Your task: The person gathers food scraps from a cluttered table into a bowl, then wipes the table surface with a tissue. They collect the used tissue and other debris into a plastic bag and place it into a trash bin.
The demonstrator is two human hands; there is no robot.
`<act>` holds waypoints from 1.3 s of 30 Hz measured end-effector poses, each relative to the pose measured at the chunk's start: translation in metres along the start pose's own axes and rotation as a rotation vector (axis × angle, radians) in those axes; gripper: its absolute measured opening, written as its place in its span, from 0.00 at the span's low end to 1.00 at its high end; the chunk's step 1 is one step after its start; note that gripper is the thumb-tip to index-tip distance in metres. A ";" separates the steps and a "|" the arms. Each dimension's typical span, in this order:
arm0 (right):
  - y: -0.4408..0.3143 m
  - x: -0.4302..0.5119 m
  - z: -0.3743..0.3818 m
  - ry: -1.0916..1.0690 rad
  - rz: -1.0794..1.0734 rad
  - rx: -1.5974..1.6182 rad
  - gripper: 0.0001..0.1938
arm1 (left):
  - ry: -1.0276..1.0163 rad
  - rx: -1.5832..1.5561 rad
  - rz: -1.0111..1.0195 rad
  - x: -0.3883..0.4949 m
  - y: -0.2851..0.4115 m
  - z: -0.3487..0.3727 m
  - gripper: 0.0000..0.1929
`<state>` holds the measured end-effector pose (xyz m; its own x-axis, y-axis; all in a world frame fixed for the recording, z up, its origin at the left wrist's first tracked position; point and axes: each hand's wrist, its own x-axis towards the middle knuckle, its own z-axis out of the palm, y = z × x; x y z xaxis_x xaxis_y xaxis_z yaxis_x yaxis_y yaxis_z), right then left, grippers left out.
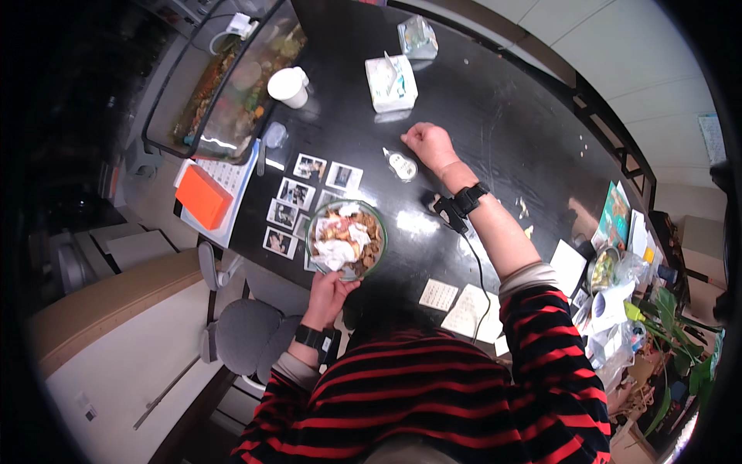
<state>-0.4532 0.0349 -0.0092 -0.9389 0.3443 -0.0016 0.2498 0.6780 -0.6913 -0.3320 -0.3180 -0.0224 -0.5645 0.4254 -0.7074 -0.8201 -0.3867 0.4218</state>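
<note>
My left hand (329, 297) grips the near rim of a clear glass bowl (383, 243) with a green-tinted edge. Crumpled white tissues (336, 250) and brown shell-like or peel-like scraps (369, 255) fill the bowl, which overlaps some small photo prints. Farther out over the dark table (498, 151), my right hand (432, 148) has its fingers curled together, and nothing shows between them. A white gourd-shaped tag (401, 166) lies just below that hand. Both wrists wear black straps with small devices, and a cable hangs from the right one.
A tissue pack (390, 84) and a plastic packet (418, 37) lie at the far side. Leftward are a white cup (288, 87), a fish tank (232, 98), an orange box (204, 197) and instant photos (296, 193). Written papers (472, 310) and a cluttered pile (614, 313) sit to the right.
</note>
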 end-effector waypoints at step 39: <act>-0.033 -0.337 -0.069 0.097 -0.423 0.173 0.14 | -0.279 0.320 -0.020 -0.039 -0.115 0.141 0.20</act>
<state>-0.1290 -0.0582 0.0638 -0.9211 0.1255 0.3685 -0.2013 0.6568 -0.7267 -0.2286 -0.1748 0.0368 -0.5158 0.6524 -0.5553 -0.7943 -0.1213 0.5953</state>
